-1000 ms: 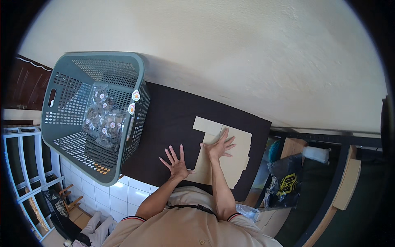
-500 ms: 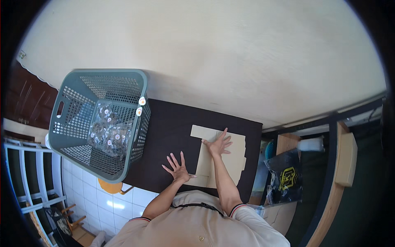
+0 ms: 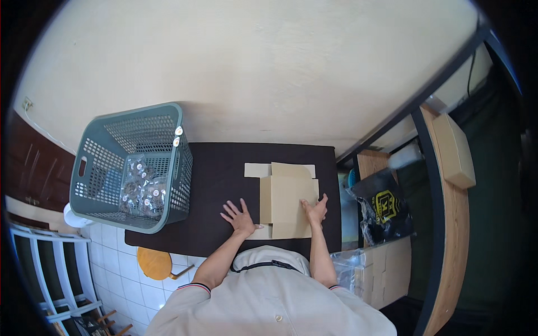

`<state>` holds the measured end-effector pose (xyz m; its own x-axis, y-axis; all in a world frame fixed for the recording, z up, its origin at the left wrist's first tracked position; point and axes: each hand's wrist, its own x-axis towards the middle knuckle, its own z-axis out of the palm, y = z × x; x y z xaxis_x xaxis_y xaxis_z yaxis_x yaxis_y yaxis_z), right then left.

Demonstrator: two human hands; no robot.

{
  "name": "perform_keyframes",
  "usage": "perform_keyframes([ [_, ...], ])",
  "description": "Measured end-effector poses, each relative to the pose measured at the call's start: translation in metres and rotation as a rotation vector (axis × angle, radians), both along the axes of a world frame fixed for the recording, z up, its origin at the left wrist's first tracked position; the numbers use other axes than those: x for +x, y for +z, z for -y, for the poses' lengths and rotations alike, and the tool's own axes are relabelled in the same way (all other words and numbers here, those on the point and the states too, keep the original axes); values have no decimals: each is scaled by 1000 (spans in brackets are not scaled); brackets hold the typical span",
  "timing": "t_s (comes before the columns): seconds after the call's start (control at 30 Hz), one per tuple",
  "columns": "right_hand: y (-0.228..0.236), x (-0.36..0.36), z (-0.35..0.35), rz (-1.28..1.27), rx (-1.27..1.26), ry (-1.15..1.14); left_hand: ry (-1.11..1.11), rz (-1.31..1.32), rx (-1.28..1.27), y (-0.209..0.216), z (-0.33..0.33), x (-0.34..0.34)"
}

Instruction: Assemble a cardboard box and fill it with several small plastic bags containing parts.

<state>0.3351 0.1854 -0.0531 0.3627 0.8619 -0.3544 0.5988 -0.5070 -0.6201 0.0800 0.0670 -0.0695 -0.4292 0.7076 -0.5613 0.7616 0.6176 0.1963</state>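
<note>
A flat, partly folded cardboard box (image 3: 288,204) lies on the dark-covered table in front of me. One of its panels is folded over, with narrow flaps showing at the far, near and left edges. My right hand (image 3: 316,211) is at the box's right edge, thumb on the panel and fingers around the side; the fingertips are partly hidden. My left hand (image 3: 241,220) rests with fingers spread on the black cloth, its thumb by the box's near left corner.
A grey-green perforated basket (image 3: 182,193) on the left holds several clear-wrapped items (image 3: 144,187). To the right stand a wooden shelf (image 3: 457,246) with a cardboard box (image 3: 455,151), and a black plastic package (image 3: 384,207). A yellow stool (image 3: 154,264) is below the table's left side.
A cardboard panel has been folded over the flat sheet. My right hand moved from the middle of the sheet to its right edge. The left hand stays spread beside it; the view has shifted.
</note>
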Motion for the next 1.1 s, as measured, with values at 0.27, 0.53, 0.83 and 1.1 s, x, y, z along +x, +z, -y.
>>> perform_keyframes([
  [0.27, -2, -9, -2, -2, 65, 53, -370, 283, 446, 2, -10, 26],
  [0.53, -16, -4, -5, -291, 66, 28, -408, 295, 330, 6, -8, 12],
  [0.83, -42, 0, -1, -1010, -112, -114, -434, 133, 33, 40, -3, -25],
  [1.1, -50, -33, 7, -804, -204, -117, -558, 134, 37, 29, 0, -23],
])
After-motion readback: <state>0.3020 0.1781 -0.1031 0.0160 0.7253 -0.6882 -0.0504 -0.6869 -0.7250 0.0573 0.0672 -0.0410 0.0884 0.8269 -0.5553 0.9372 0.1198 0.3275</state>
